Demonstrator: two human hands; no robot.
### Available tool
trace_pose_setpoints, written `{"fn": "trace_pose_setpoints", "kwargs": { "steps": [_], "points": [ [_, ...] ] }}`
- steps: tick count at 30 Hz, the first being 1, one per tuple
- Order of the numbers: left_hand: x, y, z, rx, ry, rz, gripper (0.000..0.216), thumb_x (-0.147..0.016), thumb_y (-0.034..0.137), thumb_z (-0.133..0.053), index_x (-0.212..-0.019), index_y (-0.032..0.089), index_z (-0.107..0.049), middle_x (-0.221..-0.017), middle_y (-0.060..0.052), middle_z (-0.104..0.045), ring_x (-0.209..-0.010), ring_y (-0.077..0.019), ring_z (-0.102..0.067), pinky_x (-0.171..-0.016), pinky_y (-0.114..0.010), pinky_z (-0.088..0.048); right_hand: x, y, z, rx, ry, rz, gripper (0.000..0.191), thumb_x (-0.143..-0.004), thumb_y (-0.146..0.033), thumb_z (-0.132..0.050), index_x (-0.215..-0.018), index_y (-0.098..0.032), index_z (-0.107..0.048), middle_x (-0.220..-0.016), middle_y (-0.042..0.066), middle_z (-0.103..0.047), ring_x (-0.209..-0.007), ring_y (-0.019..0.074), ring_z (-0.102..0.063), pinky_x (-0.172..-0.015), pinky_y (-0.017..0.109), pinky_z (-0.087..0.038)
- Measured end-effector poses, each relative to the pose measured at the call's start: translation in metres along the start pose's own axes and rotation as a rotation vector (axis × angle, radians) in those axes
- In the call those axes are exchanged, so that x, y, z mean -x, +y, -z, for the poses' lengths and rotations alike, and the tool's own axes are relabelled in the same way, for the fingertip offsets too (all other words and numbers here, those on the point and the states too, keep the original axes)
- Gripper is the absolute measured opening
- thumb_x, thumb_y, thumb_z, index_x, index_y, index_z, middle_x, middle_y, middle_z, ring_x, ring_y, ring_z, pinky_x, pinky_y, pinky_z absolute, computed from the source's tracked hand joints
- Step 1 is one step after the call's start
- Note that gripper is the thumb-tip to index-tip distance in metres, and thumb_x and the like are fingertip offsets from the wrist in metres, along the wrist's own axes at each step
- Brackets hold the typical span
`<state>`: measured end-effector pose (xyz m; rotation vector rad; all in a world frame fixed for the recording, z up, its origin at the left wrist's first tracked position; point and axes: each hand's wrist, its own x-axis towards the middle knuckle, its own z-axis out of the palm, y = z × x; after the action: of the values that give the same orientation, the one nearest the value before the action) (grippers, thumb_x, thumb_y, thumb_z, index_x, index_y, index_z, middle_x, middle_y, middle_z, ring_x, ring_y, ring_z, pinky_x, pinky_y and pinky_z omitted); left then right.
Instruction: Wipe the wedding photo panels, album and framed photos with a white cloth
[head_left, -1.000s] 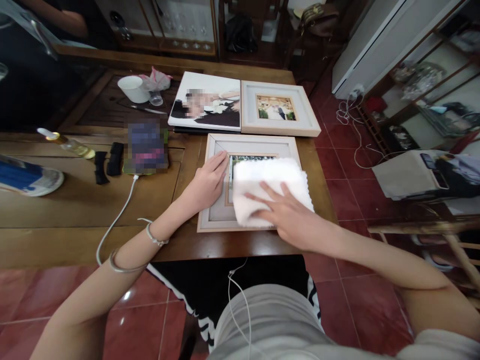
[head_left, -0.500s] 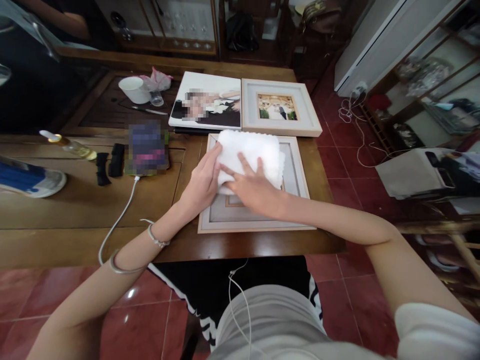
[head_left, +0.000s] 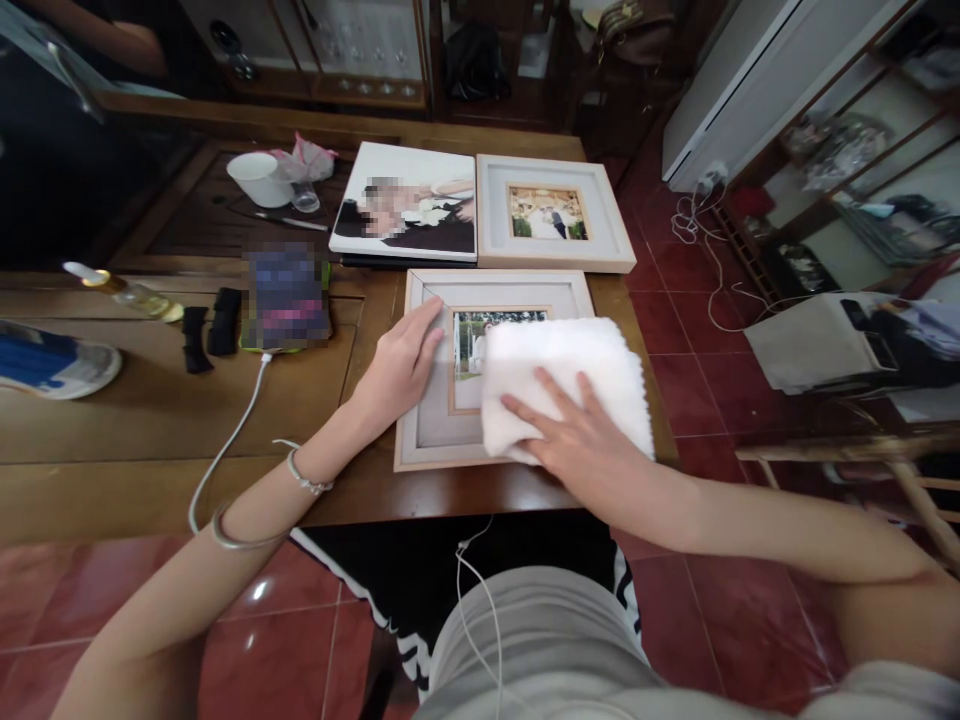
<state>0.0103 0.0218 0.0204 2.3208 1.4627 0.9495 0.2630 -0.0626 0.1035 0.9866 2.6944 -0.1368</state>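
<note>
A picture frame (head_left: 400,420) with a pale wooden border lies flat on the table before me; its photo (head_left: 469,345) shows only in part. My right hand (head_left: 574,430) has hold of a folded white cloth (head_left: 600,350) and presses it onto the frame's right side, fingers spread over the top. The cloth hides the frame's lower right and hangs over its right edge. My left hand (head_left: 401,360) rests on the frame's left border, holding nothing, its fingers stretched out.
Behind lie a second frame (head_left: 615,215) and a white-edged photo panel (head_left: 409,165). To the left are a white cup (head_left: 259,180), a dropper bottle (head_left: 139,298), black strips (head_left: 223,322), a blurred-out device (head_left: 286,300) with a white cable (head_left: 229,440), and a blue-and-white container (head_left: 56,358).
My right hand has slid the cloth right and toward me across the frame, uncovering part of the photo. My left hand has stayed at the left border.
</note>
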Motion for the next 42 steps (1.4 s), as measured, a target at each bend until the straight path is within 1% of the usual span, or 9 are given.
{"fn": "trace_pose_setpoints", "kwargs": {
  "steps": [5, 12, 15, 17, 19, 21, 23, 31, 42],
  "points": [
    [-0.001, 0.004, -0.002, -0.009, -0.016, -0.027, 0.041, -0.104, 0.033, -0.035, -0.129, 0.012, -0.059, -0.145, -0.016, -0.055, -0.137, -0.0272, -0.05, -0.118, -0.048, -0.039, 0.04, 0.026, -0.007, -0.014, 0.005, -0.134, 0.059, -0.072, 0.008, -0.049, -0.115, -0.022, -0.075, -0.156, 0.006, -0.042, -0.145, 0.0507, -0.027, -0.105, 0.081, -0.033],
    [0.008, 0.02, -0.003, -0.094, -0.087, -0.006, 0.046, -0.101, 0.027, -0.037, -0.14, 0.008, -0.051, -0.146, -0.019, -0.052, -0.142, -0.0313, -0.043, -0.12, -0.052, -0.036, 0.042, 0.029, -0.012, -0.147, -0.014, -0.17, 0.073, -0.065, 0.012, -0.041, -0.123, -0.022, -0.071, -0.161, 0.006, -0.036, -0.149, 0.047, -0.018, -0.107, 0.079, -0.031],
    [0.011, 0.019, -0.004, -0.102, -0.115, -0.006, 0.047, -0.101, 0.026, -0.035, -0.14, 0.005, -0.051, -0.146, -0.02, -0.052, -0.142, -0.0307, -0.043, -0.121, -0.05, -0.035, 0.036, 0.051, 0.005, -0.285, 0.029, -0.186, 0.075, -0.068, 0.008, -0.04, -0.134, -0.019, -0.063, -0.146, 0.013, -0.055, -0.136, 0.0408, -0.048, -0.103, 0.064, -0.048],
    [0.011, 0.016, -0.005, -0.105, -0.121, -0.007, 0.047, -0.102, 0.026, -0.034, -0.139, 0.004, -0.051, -0.146, -0.021, -0.051, -0.142, -0.0308, -0.043, -0.121, -0.05, -0.035, 0.025, 0.072, 0.022, -0.323, 0.195, -0.276, 0.07, -0.073, 0.003, -0.042, -0.139, -0.016, -0.057, -0.122, 0.015, -0.071, -0.108, 0.0336, -0.07, -0.092, 0.052, -0.058],
    [0.012, 0.014, -0.007, -0.105, -0.122, -0.005, 0.047, -0.102, 0.026, -0.034, -0.14, 0.005, -0.051, -0.147, -0.021, -0.051, -0.142, -0.0309, -0.042, -0.12, -0.05, -0.036, 0.004, 0.094, 0.038, -0.206, 0.496, -0.376, 0.065, -0.076, -0.001, -0.045, -0.139, -0.013, -0.055, -0.119, 0.014, -0.072, -0.106, 0.0334, -0.07, -0.093, 0.052, -0.057],
    [0.013, 0.012, -0.008, -0.105, -0.114, -0.004, 0.047, -0.102, 0.026, -0.034, -0.141, 0.004, -0.05, -0.147, -0.021, -0.05, -0.143, -0.0309, -0.042, -0.12, -0.05, -0.036, -0.025, 0.111, 0.049, 0.007, 0.758, -0.372, 0.057, -0.08, -0.001, -0.045, -0.134, -0.013, -0.057, -0.145, 0.015, -0.055, -0.138, 0.0381, -0.047, -0.111, 0.06, -0.04],
    [0.013, 0.012, -0.01, -0.104, -0.104, -0.01, 0.046, -0.102, 0.025, -0.035, -0.14, 0.004, -0.05, -0.147, -0.021, -0.049, -0.142, -0.0308, -0.042, -0.12, -0.049, -0.037, -0.061, 0.119, 0.05, 0.175, 0.833, -0.265, 0.045, -0.088, -0.001, -0.04, -0.124, -0.017, -0.062, -0.162, 0.007, -0.035, -0.153, 0.0361, -0.015, -0.121, 0.066, -0.015],
    [0.009, 0.019, -0.005, -0.076, -0.079, -0.036, 0.037, -0.1, 0.02, -0.038, -0.127, 0.008, -0.06, -0.127, -0.018, -0.062, -0.129, -0.03, -0.054, -0.112, -0.049, -0.045, -0.153, 0.09, 0.006, 0.164, 0.379, 0.176, 0.056, -0.086, 0.003, -0.044, -0.134, -0.023, -0.056, -0.155, 0.003, -0.047, -0.152, 0.0291, -0.025, -0.121, 0.067, -0.021],
    [0.013, 0.011, -0.013, -0.057, -0.073, -0.022, 0.043, -0.101, 0.025, -0.036, -0.133, 0.007, -0.058, -0.141, -0.02, -0.057, -0.139, -0.0303, -0.047, -0.117, -0.052, -0.04, -0.072, 0.128, 0.002, 0.252, 0.219, 0.019, 0.059, -0.074, 0.008, -0.048, -0.124, -0.019, -0.067, -0.146, 0.009, -0.057, -0.146, 0.0339, -0.037, -0.116, 0.066, -0.03]
  ]
}}
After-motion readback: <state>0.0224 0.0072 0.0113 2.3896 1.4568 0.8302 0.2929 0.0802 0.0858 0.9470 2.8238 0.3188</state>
